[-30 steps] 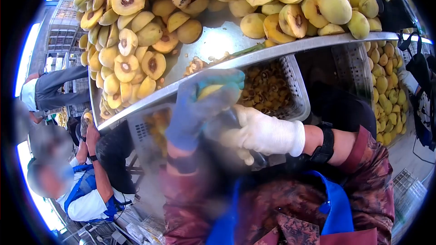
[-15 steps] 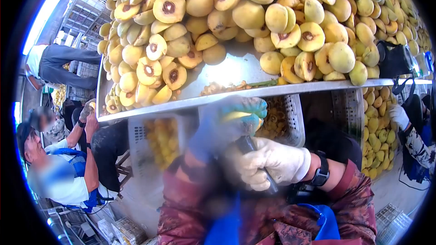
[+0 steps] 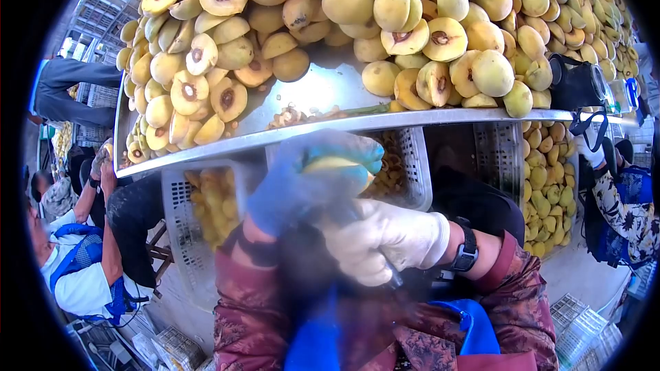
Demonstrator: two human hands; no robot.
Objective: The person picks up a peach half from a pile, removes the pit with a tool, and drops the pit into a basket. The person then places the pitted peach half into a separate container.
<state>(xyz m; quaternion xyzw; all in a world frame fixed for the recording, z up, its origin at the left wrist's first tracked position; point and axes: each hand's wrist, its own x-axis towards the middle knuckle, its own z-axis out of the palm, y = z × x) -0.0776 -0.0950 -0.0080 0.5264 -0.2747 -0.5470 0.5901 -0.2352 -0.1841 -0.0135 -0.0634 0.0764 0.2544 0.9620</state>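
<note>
My left hand (image 3: 285,185), in a blue-green glove, is closed around a yellow peach half (image 3: 335,164) just below the table edge. My right hand (image 3: 392,237) wears a white glove and grips a dark-handled tool (image 3: 394,276). The tool's working end is blurred and hidden near my left palm, so its kind does not show. Ahead, halved yellow peaches (image 3: 405,34) are heaped on a metal table (image 3: 320,86), many with brown pits showing. Small scraps (image 3: 295,117) and a green stem (image 3: 371,109) lie by its rim.
Beneath the table edge stand a white crate (image 3: 180,216) with yellow pieces, another crate (image 3: 417,165) behind my hands, and fruit (image 3: 548,192) at right. A black strapped object (image 3: 577,84) sits on the table. A person (image 3: 82,261) works at left; another's gloved hand (image 3: 591,149) is at right.
The view has shifted, so the table and fruit appear farther left and slightly higher. Both hands stay close together, still holding the peach half and the tool.
</note>
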